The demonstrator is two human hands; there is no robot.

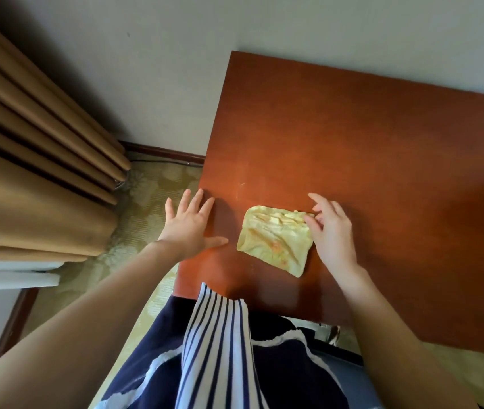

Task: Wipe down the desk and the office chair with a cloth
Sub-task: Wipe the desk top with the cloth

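A person stands at the near left corner of a reddish-brown wooden desk (pixel 367 149), which is set against a pale wall (pixel 146 54). A folded yellow cloth (pixel 273 240) with faint orange marks lies flat on the desktop near its front edge, between the two hands.

The left hand (pixel 189 224) is spread wide with straight fingers and grips nothing. It lies over the desk's left edge, with the thumb pointing toward the cloth but apart from it.

The right hand (pixel 332 228) is at the cloth's far right corner, where the folds bunch up. Its fingers are loosely bent, the index finger is lifted, and the thumb meets the cloth's edge. Whether it pinches the fabric or only touches it cannot be told.

Heavy tan curtains (pixel 28 172) hang at the left above a patterned greenish carpet (pixel 152 196), and a dark baseboard (pixel 164 151) runs along the wall. The person wears a navy and white striped garment (pixel 217 343) at the bottom of the view.
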